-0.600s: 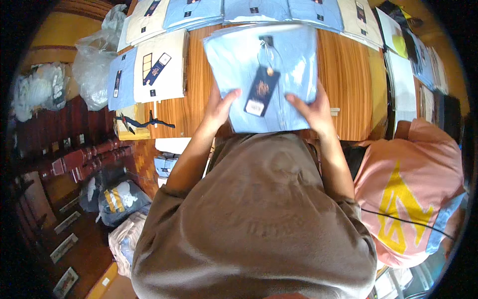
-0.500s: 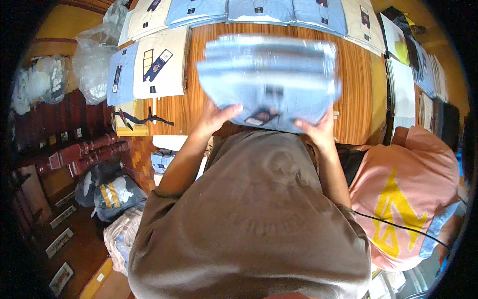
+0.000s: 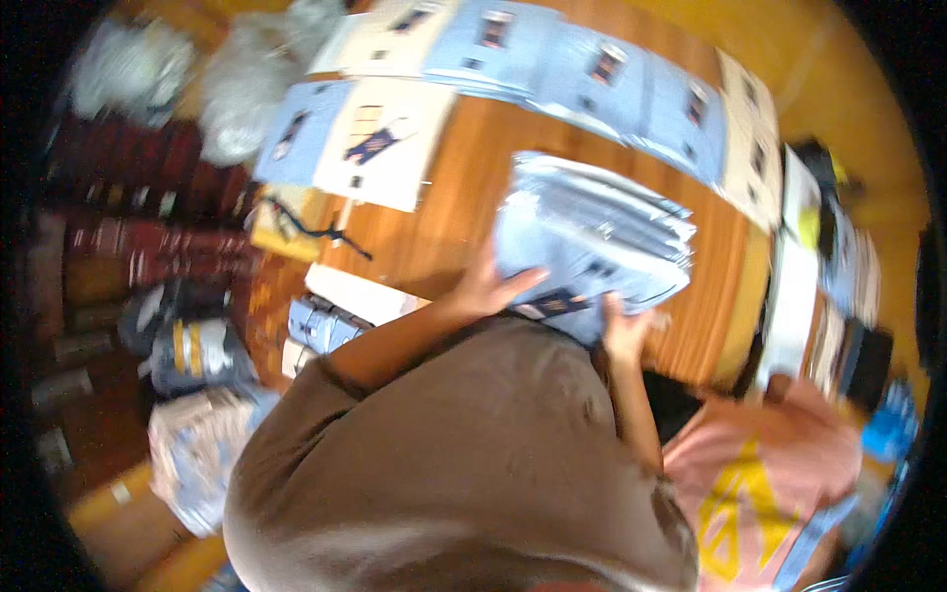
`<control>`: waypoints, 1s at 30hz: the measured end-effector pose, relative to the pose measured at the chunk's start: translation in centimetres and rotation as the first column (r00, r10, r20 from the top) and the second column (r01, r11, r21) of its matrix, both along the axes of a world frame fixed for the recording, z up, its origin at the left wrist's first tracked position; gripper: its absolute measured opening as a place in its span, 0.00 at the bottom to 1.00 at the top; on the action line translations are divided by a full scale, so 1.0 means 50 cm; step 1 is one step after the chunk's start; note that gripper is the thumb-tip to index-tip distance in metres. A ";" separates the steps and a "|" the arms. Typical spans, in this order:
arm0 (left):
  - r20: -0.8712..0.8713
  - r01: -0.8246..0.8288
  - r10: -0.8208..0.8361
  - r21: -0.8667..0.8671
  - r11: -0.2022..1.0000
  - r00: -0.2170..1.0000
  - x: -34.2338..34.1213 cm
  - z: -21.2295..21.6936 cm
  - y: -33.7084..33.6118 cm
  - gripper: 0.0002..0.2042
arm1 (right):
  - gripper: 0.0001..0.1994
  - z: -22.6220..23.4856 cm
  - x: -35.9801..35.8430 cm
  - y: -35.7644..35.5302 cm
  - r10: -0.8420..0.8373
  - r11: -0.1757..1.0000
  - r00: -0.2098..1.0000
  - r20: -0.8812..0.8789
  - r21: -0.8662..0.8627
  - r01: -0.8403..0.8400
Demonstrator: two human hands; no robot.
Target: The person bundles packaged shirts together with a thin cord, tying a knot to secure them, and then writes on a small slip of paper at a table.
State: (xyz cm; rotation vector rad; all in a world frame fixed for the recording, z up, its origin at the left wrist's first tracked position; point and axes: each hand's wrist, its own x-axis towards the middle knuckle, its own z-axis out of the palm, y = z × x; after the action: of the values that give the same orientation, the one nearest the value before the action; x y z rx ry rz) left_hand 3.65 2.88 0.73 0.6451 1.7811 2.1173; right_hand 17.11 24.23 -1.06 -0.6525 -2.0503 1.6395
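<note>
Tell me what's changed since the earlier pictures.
The view has swung, so the wooden table now slants down to the right. The blue bagged stack, earlier facing the camera, is tipped so its layered far edges show. The left hand and right hand still hold it. The laid-out blue and cream packs keep their places.

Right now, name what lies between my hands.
In the head view, your left hand and right hand hold a stack of blue plastic-wrapped packs between them.
</note>
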 end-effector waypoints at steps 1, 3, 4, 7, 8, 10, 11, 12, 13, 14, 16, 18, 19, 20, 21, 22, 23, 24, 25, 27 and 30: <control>0.161 -0.001 0.023 -0.134 0.991 0.987 -0.032 0.023 0.020 0.32 | 0.27 0.060 -0.034 0.006 -0.028 0.995 0.994 0.107 -0.091 0.038; 0.424 0.165 -0.098 -0.124 0.978 0.901 -0.071 0.059 0.011 0.34 | 0.33 0.120 -0.071 0.022 0.088 0.969 0.908 0.409 -0.248 0.018; 0.467 0.172 -0.067 -0.187 0.967 0.882 -0.053 0.055 0.006 0.34 | 0.36 0.079 -0.060 0.035 0.124 0.972 0.918 0.376 -0.230 -0.037; 0.445 0.183 -0.024 -0.319 0.930 0.895 -0.080 0.009 0.015 0.37 | 0.40 0.012 -0.070 0.024 0.081 0.968 0.922 0.378 -0.249 0.016; 0.385 0.158 -0.015 -0.343 0.926 0.923 -0.081 -0.009 0.016 0.37 | 0.40 0.003 -0.073 0.018 0.046 0.960 0.909 0.415 -0.270 0.075; 0.368 0.166 0.044 -0.520 0.838 0.929 -0.102 -0.047 0.028 0.37 | 0.42 0.059 -0.097 0.018 0.101 0.937 0.866 0.490 -0.339 0.082; 0.338 0.167 0.048 -0.578 0.799 0.940 -0.089 -0.060 0.006 0.37 | 0.42 0.079 -0.094 0.011 0.129 0.923 0.835 0.534 -0.373 0.097; 0.288 0.174 0.019 -0.626 0.761 0.957 -0.102 -0.021 -0.007 0.36 | 0.40 0.062 -0.090 0.031 0.053 0.955 0.853 0.520 -0.275 0.109; 0.243 0.165 0.008 -0.682 0.712 0.970 -0.103 0.009 -0.045 0.35 | 0.39 0.044 -0.080 0.039 0.049 0.977 0.875 0.482 -0.206 0.059; -0.118 -0.110 0.045 -0.629 0.770 0.992 -0.096 -0.043 -0.094 0.30 | 0.39 0.028 -0.068 0.047 0.048 0.991 0.895 0.444 -0.134 0.014; -0.517 -0.391 0.074 -0.538 0.746 0.853 -0.118 0.033 -0.222 0.16 | 0.35 0.016 -0.053 0.065 -0.004 1.000 0.920 0.393 -0.009 0.008; -0.673 -0.559 0.067 -0.549 0.621 0.736 -0.152 -0.002 -0.393 0.14 | 0.33 -0.009 -0.026 0.094 -0.108 0.994 0.926 0.363 0.013 0.111; -0.666 -0.599 0.079 -0.605 0.525 0.742 -0.157 0.006 -0.468 0.16 | 0.32 -0.016 -0.018 0.102 -0.156 0.987 0.925 0.346 0.027 0.156; -0.709 -0.683 0.138 -0.579 0.446 0.692 -0.154 0.005 -0.528 0.16 | 0.30 0.003 -0.015 0.091 -0.257 0.950 0.934 0.249 0.245 0.196; -0.709 -0.702 0.169 -0.582 0.411 0.685 -0.155 -0.013 -0.608 0.17 | 0.27 0.051 -0.022 0.060 -0.321 0.866 0.938 0.127 0.440 0.237; -0.722 -0.750 0.223 -0.586 0.307 0.655 -0.158 -0.012 -0.670 0.17 | 0.24 0.097 -0.024 0.023 -0.365 0.740 0.931 0.002 0.608 0.288; -0.741 -0.801 0.308 -0.574 0.171 0.596 -0.169 -0.028 -0.717 0.17 | 0.21 0.134 -0.036 -0.005 -0.305 0.708 0.950 -0.061 0.653 0.269; -0.709 -0.805 0.431 -0.589 0.074 0.558 -0.178 -0.031 -0.757 0.19 | 0.19 0.167 -0.045 -0.046 -0.245 0.677 0.963 -0.110 0.692 0.251; -0.673 -0.792 0.545 -0.609 -0.026 0.500 -0.186 -0.037 -0.791 0.20 | 0.16 0.193 -0.060 -0.097 -0.177 0.644 0.972 -0.154 0.728 0.233; -0.654 -0.767 0.537 -0.641 -0.020 0.533 -0.218 -0.037 -0.805 0.23 | 0.07 0.238 -0.133 -0.247 0.179 0.881 0.984 -0.017 0.448 -0.153; -0.658 -0.752 0.504 -0.659 -0.025 0.560 -0.246 -0.073 -0.825 0.26 | 0.11 0.200 -0.275 -0.469 0.605 0.660 0.735 0.307 0.322 -0.679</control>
State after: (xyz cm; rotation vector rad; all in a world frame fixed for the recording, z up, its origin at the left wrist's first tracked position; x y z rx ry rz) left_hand -8.63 -38.35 -2.91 -0.4537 3.3902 0.7418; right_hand 3.34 0.77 8.95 0.1364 -2.8727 1.3952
